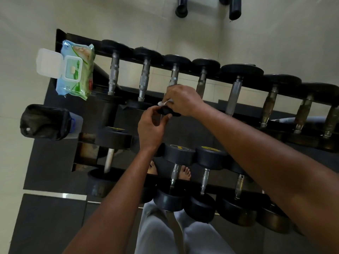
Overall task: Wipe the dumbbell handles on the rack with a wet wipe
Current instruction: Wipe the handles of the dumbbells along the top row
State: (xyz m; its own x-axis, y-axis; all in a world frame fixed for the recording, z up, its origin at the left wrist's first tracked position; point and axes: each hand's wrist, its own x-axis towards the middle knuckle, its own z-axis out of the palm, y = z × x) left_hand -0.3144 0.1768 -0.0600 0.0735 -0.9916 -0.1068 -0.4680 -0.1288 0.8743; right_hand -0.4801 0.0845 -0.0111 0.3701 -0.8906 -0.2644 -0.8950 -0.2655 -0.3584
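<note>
the black metal two-tier dumbbell rack (pixel 183 71) runs from upper left to right across the view, its top tier holding a row of black round-headed dumbbells with knurled steel handles. the right hand (pixel 181 100) is curled over the near end of the third dumbbell's steel handle (pixel 173 75) from the left, fingers closed around a crumpled white wet wipe (pixel 164 103) that pokes out at the hand's left edge, pressed against the handle just above that dumbbell's near black head (pixel 167 111). the left hand (pixel 151 125) sits just below and left, half open, thumb and fingertips pinching the edge of that same black head.

the neighbouring steel handle to the left (pixel 143 82) and the one to the right (pixel 201 82) stand close on either side, with narrow gaps between handles. on the rack's far left end lies a blue and green plastic wet wipe pack (pixel 77 70) with its white flip lid open, overhanging the rack's edge. a black bag-lined bin (pixel 45 121) stands on the floor beside the rack's left end. the lower tier holds larger black dumbbells (pixel 178 154), close under both forearms. bare feet (pixel 185 175) show between the tiers on the dark mat (pixel 49 162); pale tiled floor (pixel 128 19) lies open beyond the rack.
</note>
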